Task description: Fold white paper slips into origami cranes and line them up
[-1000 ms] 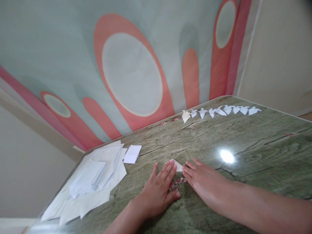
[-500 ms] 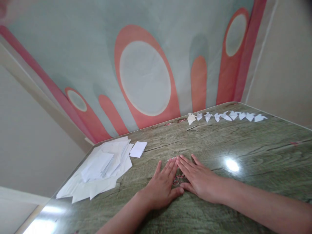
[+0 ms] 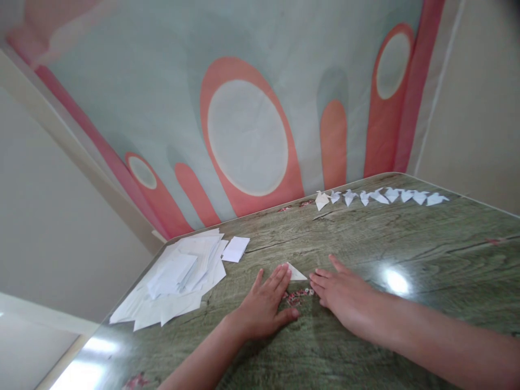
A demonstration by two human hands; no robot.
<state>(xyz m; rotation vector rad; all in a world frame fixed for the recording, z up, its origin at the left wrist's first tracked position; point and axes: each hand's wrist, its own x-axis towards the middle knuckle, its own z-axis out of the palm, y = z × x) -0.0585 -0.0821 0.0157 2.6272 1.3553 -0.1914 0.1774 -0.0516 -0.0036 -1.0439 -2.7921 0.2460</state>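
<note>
A small white folded paper (image 3: 297, 272) with a pointed corner lies on the wood-patterned table (image 3: 292, 233). My left hand (image 3: 266, 303) rests flat, its fingertips over the paper's left part, which they hide; the thumb points right. Just right of the paper, my right hand (image 3: 345, 295) lies with fingers stretched out and nothing in it, its fingertips close to the paper's right corner. Between the two hands a red and white flower print (image 3: 298, 296) shows on the table surface.
Stacked white paper sheets (image 3: 182, 276) cover the table's left side, with a small folded white paper (image 3: 236, 249) beside them. A row of several folded paper birds (image 3: 392, 195) stands along the back right edge, before a patterned wall (image 3: 252, 135).
My right hand has moved right, away from my left hand, and the white folded paper now shows between them. The view has shifted slightly.
</note>
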